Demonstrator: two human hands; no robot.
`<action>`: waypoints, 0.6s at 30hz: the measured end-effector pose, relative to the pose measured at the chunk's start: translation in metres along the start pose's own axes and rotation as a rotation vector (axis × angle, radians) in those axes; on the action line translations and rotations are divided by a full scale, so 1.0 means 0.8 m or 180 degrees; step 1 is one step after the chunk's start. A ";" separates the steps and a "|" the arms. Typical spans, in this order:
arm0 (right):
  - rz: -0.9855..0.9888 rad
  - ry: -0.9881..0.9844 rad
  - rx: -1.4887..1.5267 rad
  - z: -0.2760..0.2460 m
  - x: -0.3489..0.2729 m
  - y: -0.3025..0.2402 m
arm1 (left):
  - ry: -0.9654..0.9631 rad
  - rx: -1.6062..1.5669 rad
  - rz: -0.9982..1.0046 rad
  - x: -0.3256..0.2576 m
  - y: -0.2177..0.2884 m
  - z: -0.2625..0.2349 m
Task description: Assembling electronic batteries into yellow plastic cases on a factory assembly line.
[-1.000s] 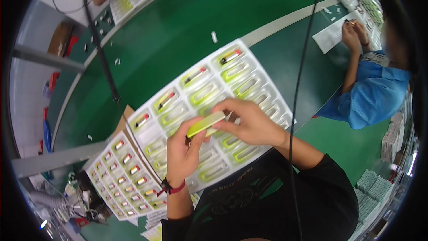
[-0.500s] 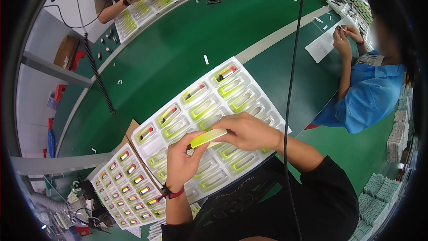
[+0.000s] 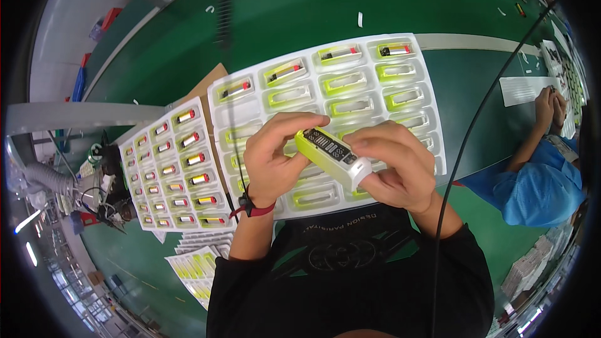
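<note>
Both hands, the left hand [image 3: 272,163] and right hand [image 3: 397,172], are gripping a lime-and-white device [image 3: 332,155] by its ends above a white tray [image 3: 432,125].

One head-worn fisheye camera looks steeply down, close over the green table [image 3: 300,6].

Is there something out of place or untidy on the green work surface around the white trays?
Yes, slightly. A few small white scraps lie loose on the green table beyond the large white plastic tray. A brown cardboard piece sticks out from under that tray at an angle.
</note>
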State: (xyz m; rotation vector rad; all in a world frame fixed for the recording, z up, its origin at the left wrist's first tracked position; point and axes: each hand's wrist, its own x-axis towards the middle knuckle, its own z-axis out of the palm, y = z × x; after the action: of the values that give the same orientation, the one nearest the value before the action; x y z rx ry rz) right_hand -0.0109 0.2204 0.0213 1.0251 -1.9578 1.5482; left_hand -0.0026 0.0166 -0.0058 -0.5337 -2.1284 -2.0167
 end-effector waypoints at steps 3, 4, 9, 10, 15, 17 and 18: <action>0.0219 0.0050 0.0267 0.006 -0.003 0.001 | 0.0086 -0.0487 -0.0265 -0.006 -0.001 0.002; 0.0221 0.0025 0.0255 0.006 -0.002 0.002 | 0.0052 -0.0519 -0.0215 -0.006 -0.004 -0.001; 0.0773 -0.0103 0.0174 0.014 -0.006 0.012 | -0.0222 -0.0337 -0.0476 -0.003 -0.002 -0.021; 0.1043 -0.0227 0.0223 0.015 -0.008 0.015 | -0.0436 -0.0166 -0.0613 -0.005 -0.001 -0.035; 0.1548 -0.0576 -0.0276 0.007 -0.014 0.025 | -0.0061 0.0581 -0.1489 -0.005 -0.013 -0.105; 0.1835 -0.0455 -0.0354 -0.003 -0.023 0.030 | 0.0428 0.0911 -0.2099 -0.006 -0.010 -0.132; 0.1909 -0.0388 -0.0360 -0.007 -0.026 0.033 | 0.0485 0.0969 -0.2043 -0.004 -0.007 -0.140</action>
State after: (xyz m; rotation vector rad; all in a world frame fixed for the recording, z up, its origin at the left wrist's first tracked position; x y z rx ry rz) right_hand -0.0187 0.2344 -0.0092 0.5122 -2.5631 1.6609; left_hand -0.0163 -0.0950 -0.0036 0.3874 -2.6600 -1.8357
